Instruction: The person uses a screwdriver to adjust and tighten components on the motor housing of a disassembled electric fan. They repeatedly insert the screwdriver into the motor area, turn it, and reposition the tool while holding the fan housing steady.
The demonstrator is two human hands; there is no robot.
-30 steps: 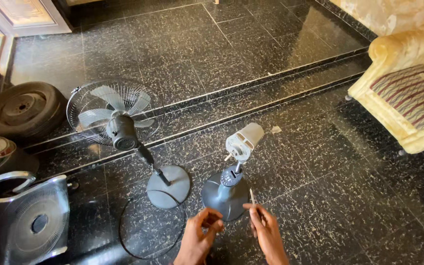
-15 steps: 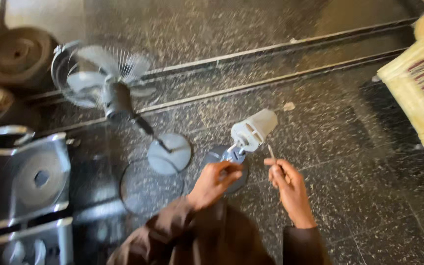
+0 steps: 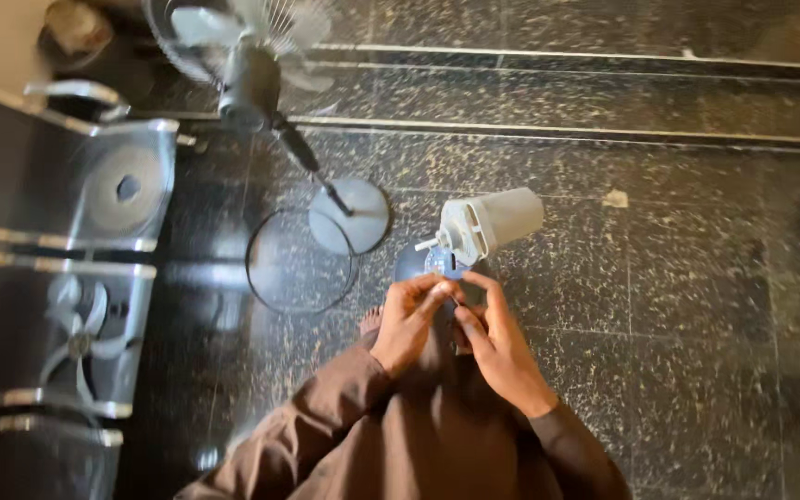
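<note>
Dark speckled stone floor (image 3: 678, 306). Left hand (image 3: 409, 324) and right hand (image 3: 497, 347), close together at 6 o'clock, fingers curled, pinching a small part just below the grey fan motor housing (image 3: 491, 224). Standing fan (image 3: 252, 69) at 11 o'clock, its round base (image 3: 349, 215) beside a wire ring (image 3: 300, 260). Stacked fan units (image 3: 94, 241) at 9 o'clock.

Dark speckled stone floor (image 3: 696, 306), glossy, crossed near the top by pale metal floor tracks (image 3: 557, 130). At left stand grey metal fan housings (image 3: 94, 241); a pedestal fan (image 3: 252, 74) and a black wire ring (image 3: 300, 261) lie beside them.
</note>
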